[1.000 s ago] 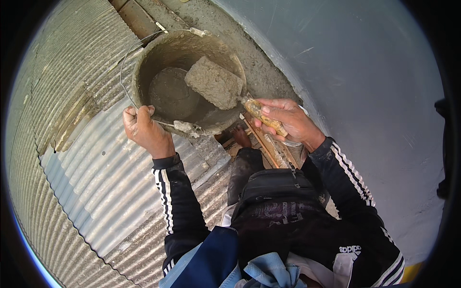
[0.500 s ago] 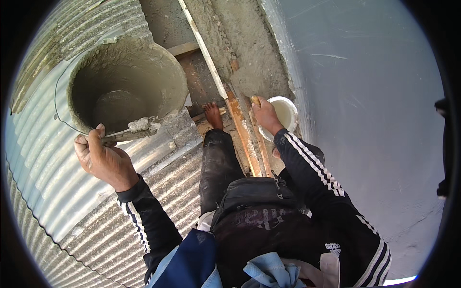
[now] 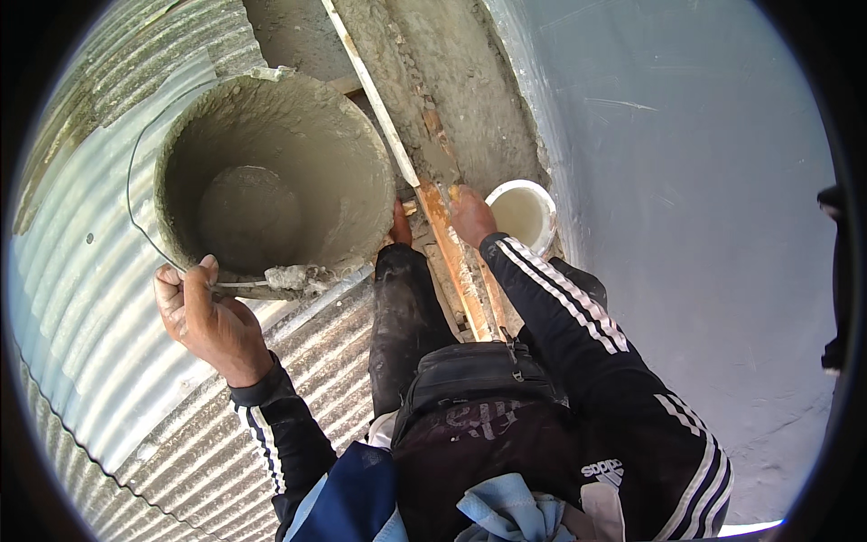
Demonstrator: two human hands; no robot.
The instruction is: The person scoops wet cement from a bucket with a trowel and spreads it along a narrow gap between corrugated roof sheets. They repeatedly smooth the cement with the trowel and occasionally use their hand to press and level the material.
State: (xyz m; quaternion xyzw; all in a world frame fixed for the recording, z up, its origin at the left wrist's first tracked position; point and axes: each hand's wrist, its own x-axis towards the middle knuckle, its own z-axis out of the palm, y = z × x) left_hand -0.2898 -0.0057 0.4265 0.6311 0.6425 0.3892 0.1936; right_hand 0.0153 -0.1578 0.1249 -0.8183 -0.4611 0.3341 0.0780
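My left hand (image 3: 212,321) grips the near rim of a large mortar-caked bucket (image 3: 339,135), its thumb over the edge. The bucket is tipped so that its inside faces up at me, with grey residue on its walls and bottom. A wire handle (image 3: 135,203) curves round its left side, with a crusted lump (image 3: 298,278) on the grip. My right hand (image 3: 471,217) is closed around the wooden handle (image 3: 454,191) of what looks like a trowel; its blade cannot be made out against the grey mortar (image 3: 492,108). Beside that hand stands a white pail (image 3: 547,203) of cloudy liquid.
Corrugated metal sheets (image 3: 99,298) spread across the left. A smooth grey wall (image 3: 686,226) rises on the right. Between them run a pale straight strip (image 3: 370,90) and a worn wooden plank (image 3: 456,262). My bare foot (image 3: 401,226) is beside the bucket.
The bucket has moved right and nearer with my left hand, now partly covering my foot. My right hand has shifted slightly left and down, away from the white pail.
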